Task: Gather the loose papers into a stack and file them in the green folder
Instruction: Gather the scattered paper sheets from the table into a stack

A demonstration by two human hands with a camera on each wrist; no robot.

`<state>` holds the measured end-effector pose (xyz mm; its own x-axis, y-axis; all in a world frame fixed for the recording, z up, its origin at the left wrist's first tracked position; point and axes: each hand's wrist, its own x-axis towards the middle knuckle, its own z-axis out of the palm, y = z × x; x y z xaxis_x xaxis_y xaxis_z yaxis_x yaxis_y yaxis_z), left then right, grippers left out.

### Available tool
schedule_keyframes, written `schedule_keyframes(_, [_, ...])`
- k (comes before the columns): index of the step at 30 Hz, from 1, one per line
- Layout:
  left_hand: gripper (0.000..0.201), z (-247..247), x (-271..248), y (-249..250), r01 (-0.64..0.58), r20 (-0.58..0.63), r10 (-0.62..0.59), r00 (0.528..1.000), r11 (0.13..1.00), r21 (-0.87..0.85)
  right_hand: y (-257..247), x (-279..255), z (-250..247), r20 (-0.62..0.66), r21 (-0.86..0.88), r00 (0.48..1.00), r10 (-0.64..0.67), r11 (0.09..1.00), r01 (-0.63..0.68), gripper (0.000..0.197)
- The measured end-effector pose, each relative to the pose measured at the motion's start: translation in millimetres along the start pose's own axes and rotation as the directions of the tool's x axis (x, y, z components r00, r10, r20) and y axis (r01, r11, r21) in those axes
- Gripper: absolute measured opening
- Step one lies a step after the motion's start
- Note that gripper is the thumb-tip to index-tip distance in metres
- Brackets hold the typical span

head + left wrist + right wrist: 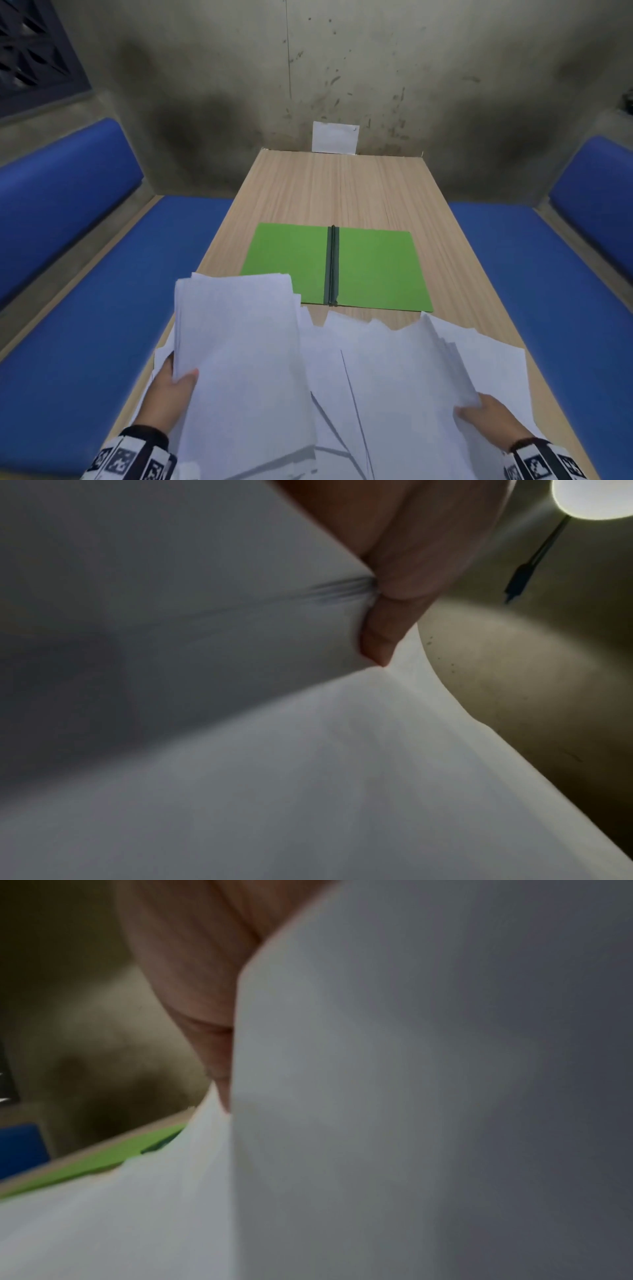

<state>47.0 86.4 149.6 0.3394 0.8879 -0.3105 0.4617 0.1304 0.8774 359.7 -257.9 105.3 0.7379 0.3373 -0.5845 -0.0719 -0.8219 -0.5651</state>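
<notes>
A green folder [337, 267] lies open and flat in the middle of the wooden table [342, 185], its dark spine running front to back. White papers cover the near end of the table. My left hand [171, 390] grips a lifted bundle of papers [239, 353] by its left edge, thumb on top; in the left wrist view the thumb [380, 637] presses into that bundle [274, 750]. My right hand [486, 418] holds the edge of a fanned set of sheets [428, 370] on the right. White paper [411, 1096] fills the right wrist view beside a strip of the folder [103, 1161].
A small white card [335, 137] leans against the stained wall at the table's far end. Blue cushioned benches [85, 308] run along both sides of the table. Bare wood shows beyond the folder.
</notes>
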Motion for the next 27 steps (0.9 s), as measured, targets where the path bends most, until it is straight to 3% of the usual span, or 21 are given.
schedule_keyframes(3, [0.043,-6,3,9,-0.038,-0.045,0.034,0.998,0.995,-0.096,1,-10,-8,-0.087,0.212,0.996,-0.025,0.976,0.043,0.014])
schedule_keyframes(6, [0.047,-12,3,15,-0.034,-0.045,0.026,0.999,0.979,-0.203,0,-18,-16,-0.132,0.437,0.991,-0.018,0.896,0.074,0.018])
schedule_keyframes(9, [0.033,-9,-6,25,0.034,0.064,-0.013,0.998,0.940,-0.339,-10,-24,-14,-0.160,0.584,0.987,0.003,0.806,0.092,0.032])
schedule_keyframes(11, [0.016,1,-17,37,0.071,0.178,-0.003,0.984,0.922,-0.380,-22,-31,-7,-0.162,0.640,0.986,-0.026,0.758,0.125,0.029])
schedule_keyframes(14, [0.015,20,-25,44,0.152,0.292,-0.031,0.956,0.903,-0.401,-47,-48,8,-0.118,0.727,0.985,-0.125,0.665,0.171,0.012])
schedule_keyframes(16, [0.018,34,-30,45,0.212,0.353,-0.060,0.934,0.887,-0.409,-60,-55,20,-0.083,0.785,0.978,-0.193,0.592,0.183,0.013])
schedule_keyframes(19, [0.046,53,-42,44,0.301,0.448,-0.085,0.890,0.848,-0.436,-71,-61,36,-0.047,0.823,0.962,-0.271,0.536,0.191,0.021])
schedule_keyframes(21, [0.071,62,-49,40,0.316,0.477,-0.078,0.876,0.839,-0.443,-74,-64,43,-0.028,0.809,0.955,-0.295,0.555,0.195,0.059])
schedule_keyframes(23, [0.077,68,-53,37,0.273,0.452,-0.047,0.891,0.851,-0.450,-76,-67,49,0.003,0.775,0.951,-0.309,0.602,0.193,0.094])
schedule_keyframes(27, [0.092,72,-49,29,0.158,0.389,0.019,0.921,0.895,-0.417,-79,-72,53,-0.019,0.779,0.947,-0.319,0.590,0.214,0.081])
